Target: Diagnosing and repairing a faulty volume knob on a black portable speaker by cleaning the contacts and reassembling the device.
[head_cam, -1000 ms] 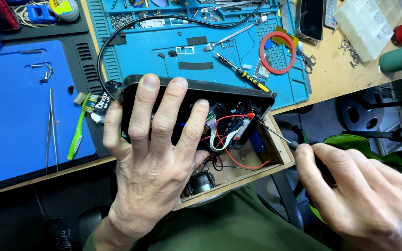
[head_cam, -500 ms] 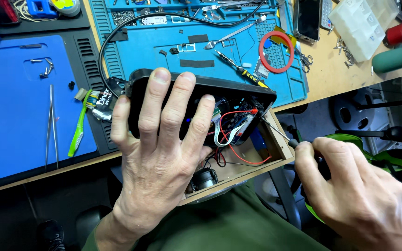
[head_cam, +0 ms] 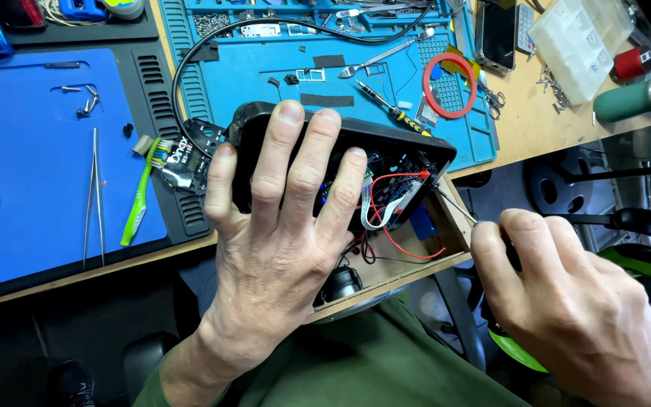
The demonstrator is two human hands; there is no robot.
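My left hand (head_cam: 276, 234) lies spread over a black device casing (head_cam: 408, 147) that rests in a wooden box (head_cam: 457, 218) at the table's edge. Red, black and white wires (head_cam: 389, 200) and a circuit board show in the casing's open right part. My right hand (head_cam: 566, 301) grips a screwdriver; its thin metal shaft (head_cam: 453, 203) points up-left, with the tip at the casing's right corner. The handle is mostly hidden in my fist.
A teal work mat (head_cam: 265, 68) behind holds a red ring (head_cam: 450, 84), another screwdriver (head_cam: 382, 102) and small parts. On the left, a blue mat (head_cam: 24, 173) carries tweezers (head_cam: 93, 196) and a green toothbrush (head_cam: 139, 200). A phone (head_cam: 499, 34) and plastic box (head_cam: 582, 45) lie at the back right.
My left hand has slid slightly right over the casing, with the fingers spread wider. The right hand has stayed at the right corner with the screwdriver.
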